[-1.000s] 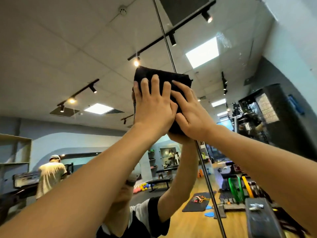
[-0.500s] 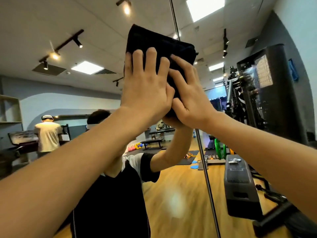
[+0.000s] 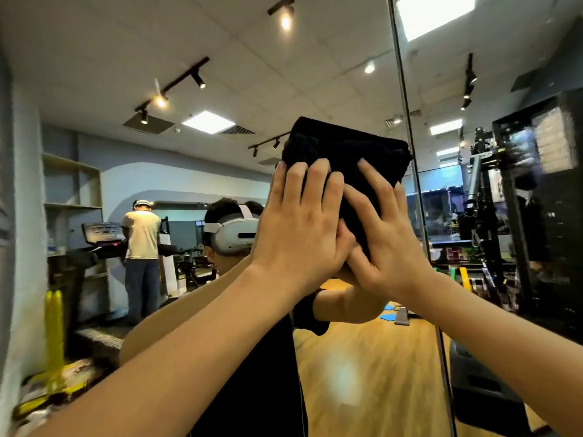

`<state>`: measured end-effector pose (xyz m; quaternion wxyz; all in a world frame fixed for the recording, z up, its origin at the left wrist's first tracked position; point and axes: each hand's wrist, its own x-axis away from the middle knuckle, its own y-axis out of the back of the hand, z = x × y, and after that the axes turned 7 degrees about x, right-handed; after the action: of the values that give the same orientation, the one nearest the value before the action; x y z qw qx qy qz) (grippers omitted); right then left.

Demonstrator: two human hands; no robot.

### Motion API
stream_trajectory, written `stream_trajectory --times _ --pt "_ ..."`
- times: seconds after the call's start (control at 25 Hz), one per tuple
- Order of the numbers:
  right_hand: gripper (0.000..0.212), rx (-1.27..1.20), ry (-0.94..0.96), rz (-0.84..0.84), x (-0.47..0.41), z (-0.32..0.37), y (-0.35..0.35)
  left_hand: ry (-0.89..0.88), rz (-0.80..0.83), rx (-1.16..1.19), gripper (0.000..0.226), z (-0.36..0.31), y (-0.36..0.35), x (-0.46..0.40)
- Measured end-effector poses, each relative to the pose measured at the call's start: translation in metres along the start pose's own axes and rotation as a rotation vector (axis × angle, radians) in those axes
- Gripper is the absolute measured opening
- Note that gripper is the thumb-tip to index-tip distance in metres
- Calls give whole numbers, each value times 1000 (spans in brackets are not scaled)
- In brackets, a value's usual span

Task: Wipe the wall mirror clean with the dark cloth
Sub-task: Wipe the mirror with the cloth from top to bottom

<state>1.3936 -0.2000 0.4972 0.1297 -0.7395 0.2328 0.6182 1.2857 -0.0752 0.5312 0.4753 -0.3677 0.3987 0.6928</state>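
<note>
Both hands press a folded dark cloth (image 3: pixel 344 156) flat against the wall mirror (image 3: pixel 220 74). The left hand (image 3: pixel 303 225) lies spread, palm forward, fingers fanned over the cloth's lower left part. The right hand (image 3: pixel 386 238) lies beside it, also spread flat, its fingers angled up and left across the cloth's lower right part; the two hands touch at the thumbs. Neither hand grips the cloth; each pins it to the glass with an open palm. The cloth sits at about head height, just left of a thin dark vertical seam (image 3: pixel 410 152) that splits the mirror into panels.

The glass reflects a gym room: a white tiled ceiling with bright square light panels (image 3: pixel 208 121) and black track spotlights (image 3: pixel 176 85), a pale blue wall and a glossy wooden floor (image 3: pixel 362 373) with a soft glare patch. In the reflection, the person wears a white headset (image 3: pixel 233 234) and a dark shirt, arms raised to the cloth. Farther back, another person (image 3: pixel 142 244) in a light shirt stands facing away by a treadmill (image 3: pixel 97 241). Open shelves (image 3: pixel 72 184) stand at the left, something yellow (image 3: pixel 55 326) below them, and dark exercise machines (image 3: pixel 517 216) at the right.
</note>
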Motion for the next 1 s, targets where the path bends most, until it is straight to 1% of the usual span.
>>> stream_trajectory --times 0.16,0.56,0.72,1.0 --pt "67 18 -16 -11 -17 53 -23 -18 -54 14 56 49 23 21" --pt "68 54 11 -41 -68 177 -69 -5 -59 -74 55 164 90 66" --pt "70 56 6 -17 -89 238 -88 23 -35 -147 55 214 126 91" --pt "66 37 103 23 -134 363 -130 119 21 -311 56 318 196 151"
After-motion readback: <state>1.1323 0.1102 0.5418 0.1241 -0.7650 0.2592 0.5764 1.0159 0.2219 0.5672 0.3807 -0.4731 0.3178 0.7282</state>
